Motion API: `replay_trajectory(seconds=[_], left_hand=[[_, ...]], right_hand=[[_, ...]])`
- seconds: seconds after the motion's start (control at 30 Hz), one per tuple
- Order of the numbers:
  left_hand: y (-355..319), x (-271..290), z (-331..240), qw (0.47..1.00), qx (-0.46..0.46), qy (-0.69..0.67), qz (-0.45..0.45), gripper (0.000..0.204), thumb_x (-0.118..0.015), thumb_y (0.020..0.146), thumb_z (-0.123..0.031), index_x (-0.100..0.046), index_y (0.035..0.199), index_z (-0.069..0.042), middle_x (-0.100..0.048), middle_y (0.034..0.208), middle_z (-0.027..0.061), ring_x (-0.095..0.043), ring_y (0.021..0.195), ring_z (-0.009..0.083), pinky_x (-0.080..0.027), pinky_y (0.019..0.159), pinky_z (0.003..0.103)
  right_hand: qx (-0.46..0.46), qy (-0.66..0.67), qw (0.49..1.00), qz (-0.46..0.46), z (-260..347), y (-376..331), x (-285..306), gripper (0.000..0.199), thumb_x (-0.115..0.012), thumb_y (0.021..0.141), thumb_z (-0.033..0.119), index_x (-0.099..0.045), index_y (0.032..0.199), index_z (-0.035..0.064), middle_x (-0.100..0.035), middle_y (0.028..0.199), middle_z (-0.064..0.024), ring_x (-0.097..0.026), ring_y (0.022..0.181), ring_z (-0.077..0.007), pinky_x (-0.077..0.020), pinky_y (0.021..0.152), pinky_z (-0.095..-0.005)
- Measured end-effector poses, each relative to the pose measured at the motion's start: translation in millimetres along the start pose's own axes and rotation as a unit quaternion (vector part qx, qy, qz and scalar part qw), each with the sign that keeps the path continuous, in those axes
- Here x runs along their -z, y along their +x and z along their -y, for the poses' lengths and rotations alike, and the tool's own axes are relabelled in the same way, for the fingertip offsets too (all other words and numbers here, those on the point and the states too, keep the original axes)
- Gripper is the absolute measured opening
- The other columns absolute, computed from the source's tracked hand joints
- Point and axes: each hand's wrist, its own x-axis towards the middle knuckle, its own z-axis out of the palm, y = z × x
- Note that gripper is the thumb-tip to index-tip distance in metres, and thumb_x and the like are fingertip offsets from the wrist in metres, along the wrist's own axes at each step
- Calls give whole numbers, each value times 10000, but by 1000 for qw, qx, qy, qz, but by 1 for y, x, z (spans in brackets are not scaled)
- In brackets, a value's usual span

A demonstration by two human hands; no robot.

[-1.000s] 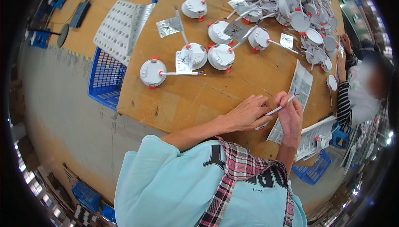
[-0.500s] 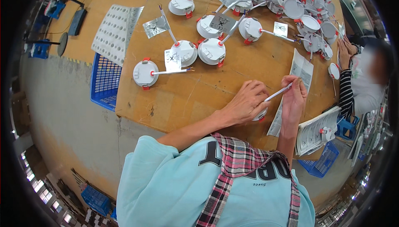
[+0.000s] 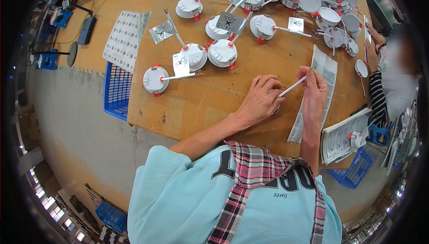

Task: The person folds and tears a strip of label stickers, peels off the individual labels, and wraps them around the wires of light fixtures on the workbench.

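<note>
My left hand (image 3: 261, 98) presses down over a round white light fitting on the wooden table (image 3: 201, 101); the fitting is mostly hidden under the palm. From under that hand a white cable (image 3: 292, 86) runs up and to the right. My right hand (image 3: 315, 90) pinches the far end of this cable between its fingertips. A long folded paper leaflet (image 3: 319, 87) lies on the table just behind the right hand.
Several round white light fittings with red clips (image 3: 155, 79) and small labels lie across the far half of the table. A stack of leaflets (image 3: 344, 136) sits at the right edge. Another person (image 3: 393, 78) works at the right. Blue crates (image 3: 117, 90) stand on the floor.
Both hands stay on the fitting and cable; my right hand has slid out along the cable to its end. The view has shifted slightly.
</note>
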Motion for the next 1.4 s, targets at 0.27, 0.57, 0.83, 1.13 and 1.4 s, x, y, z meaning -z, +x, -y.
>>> replay_trajectory(seconds=[0.27,0.57,0.83,1.13,1.4], left_hand=[[-4,15,-2,993,16,-101,-62,336,-668,806,-116,-590,1114,-8,-530,1165,139,-465,1171,332,-352,1005,445],[4,69,20,965,104,163,-178,543,-625,772,-7,-448,1280,70,-398,1349,192,-317,1326,370,-238,1104,504],[0,61,35,962,134,173,-162,522,-609,768,27,-471,1269,67,-398,1365,162,-325,1324,351,-230,1103,468],[1,59,38,960,139,171,-174,513,-628,756,6,-493,1249,57,-406,1346,166,-329,1315,351,-236,1091,471],[-2,65,38,961,140,167,-172,574,-652,756,-36,-457,1288,57,-354,1402,148,-283,1346,348,-220,1094,484]], right_hand=[[85,-310,946,31,72,26,-43,250,-511,951,134,-665,1086,-10,-675,901,-54,-612,810,-98,-479,733,-237],[-25,-319,919,228,20,87,-107,267,-520,942,160,-664,979,-63,-670,783,-88,-624,686,-118,-518,621,-260],[-3,-268,940,211,-7,89,-118,215,-557,918,132,-646,885,-61,-672,770,-73,-612,654,-94,-512,598,-232],[8,-247,949,198,-21,83,-119,204,-602,896,131,-644,943,-63,-674,769,-71,-603,644,-85,-500,592,-221],[-14,-241,939,245,-31,77,-124,228,-628,892,177,-660,968,-35,-658,772,-38,-570,664,-64,-466,590,-211]])
